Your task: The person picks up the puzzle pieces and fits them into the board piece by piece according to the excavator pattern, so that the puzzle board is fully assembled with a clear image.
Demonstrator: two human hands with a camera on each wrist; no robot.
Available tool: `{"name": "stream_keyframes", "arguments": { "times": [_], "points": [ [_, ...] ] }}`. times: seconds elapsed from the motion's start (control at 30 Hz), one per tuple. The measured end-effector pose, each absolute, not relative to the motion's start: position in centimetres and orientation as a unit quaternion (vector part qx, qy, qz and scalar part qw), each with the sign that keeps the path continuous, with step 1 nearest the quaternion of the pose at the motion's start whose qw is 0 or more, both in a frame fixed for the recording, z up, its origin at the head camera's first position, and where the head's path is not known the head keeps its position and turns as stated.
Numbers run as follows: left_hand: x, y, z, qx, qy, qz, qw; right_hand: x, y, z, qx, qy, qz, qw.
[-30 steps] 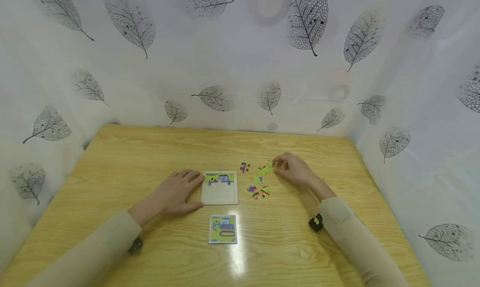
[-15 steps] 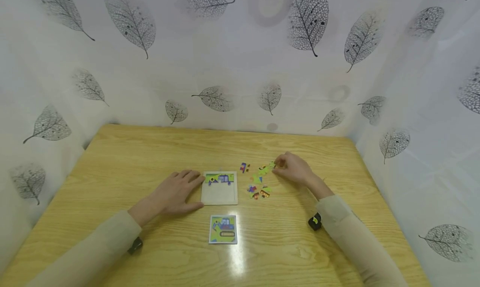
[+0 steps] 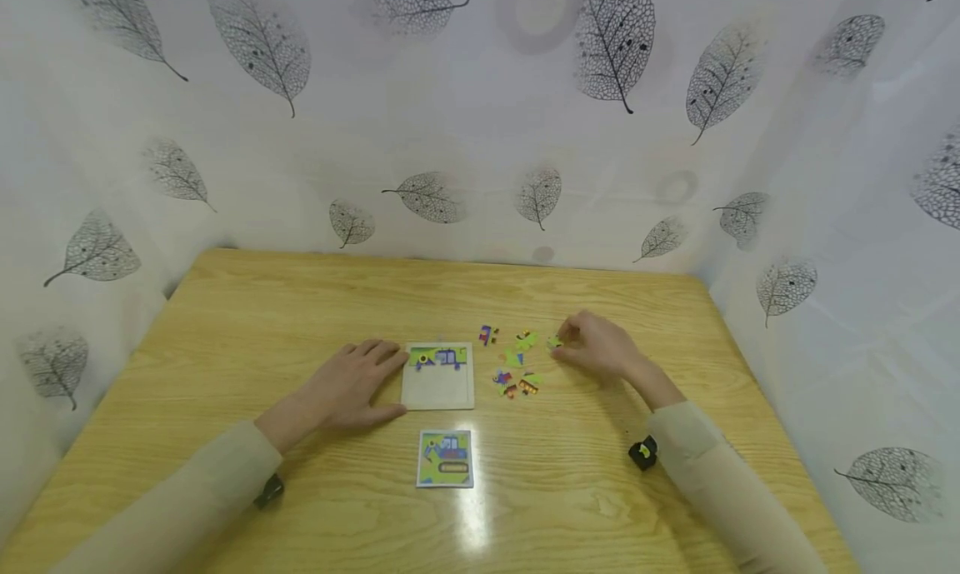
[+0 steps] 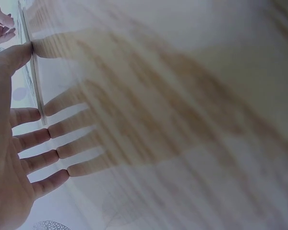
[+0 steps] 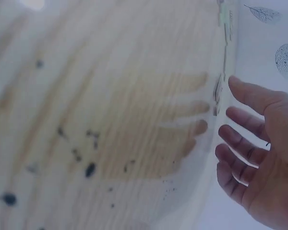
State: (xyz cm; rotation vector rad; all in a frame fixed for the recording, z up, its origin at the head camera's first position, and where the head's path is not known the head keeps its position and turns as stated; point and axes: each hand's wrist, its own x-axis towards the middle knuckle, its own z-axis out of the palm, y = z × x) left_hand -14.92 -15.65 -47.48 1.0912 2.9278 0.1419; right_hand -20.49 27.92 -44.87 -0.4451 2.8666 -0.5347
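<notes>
My left hand (image 3: 352,386) rests on the table with fingers spread. Its thumb and fingertips touch the left edge of a white square puzzle tray (image 3: 438,391), whose top row holds fitted pieces showing part of a blue vehicle on green. To the right of the tray lie several loose jigsaw pieces (image 3: 527,341). My right hand (image 3: 600,345) is at a green puzzle piece (image 3: 553,341) apart from that group. Thumb and fingers are loosely bent with a gap between them, tips just over the piece, in the right wrist view.
A square picture card (image 3: 446,459) of a blue digger on green lies in front of the tray. The wooden table (image 3: 337,507) reflects light near the card. Behind and beside it hang white curtains (image 3: 480,99) with leaf prints.
My right hand has moved slightly right and toward me. The green piece by its fingertips has shifted the same way, away from the other pieces. The left hand stays put.
</notes>
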Motion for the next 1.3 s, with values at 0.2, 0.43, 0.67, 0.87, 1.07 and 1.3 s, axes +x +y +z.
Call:
{"name": "stream_keyframes", "arguments": {
  "times": [0.2, 0.43, 0.67, 0.87, 1.07, 1.3],
  "points": [
    [-14.9, -15.6, -47.4, 0.348, 0.936, 0.048, 0.011, -20.8, 28.1, -44.8, -0.179, 0.953, -0.216, 0.111],
    [-14.9, -15.6, -47.4, 0.343, 0.938, 0.049, 0.015, -21.2, 28.5, -45.3, -0.195, 0.942, -0.239, 0.13],
    [-14.8, -15.6, -47.3, 0.347, 0.937, 0.049, 0.01, -20.9, 29.0, -45.7, -0.2, 0.941, -0.236, 0.133],
    [-14.9, -15.6, -47.2, 0.345, 0.937, 0.048, 0.011, -20.5, 29.0, -46.0, -0.196, 0.938, -0.253, 0.136],
    [-14.9, -15.6, -47.2, 0.342, 0.938, 0.046, 0.016, -20.4, 28.6, -46.0, -0.178, 0.94, -0.26, 0.131],
    [-14.9, -15.6, -47.3, 0.345, 0.937, 0.048, 0.018, -20.5, 28.4, -46.3, -0.154, 0.949, -0.248, 0.116]
  ]
}}
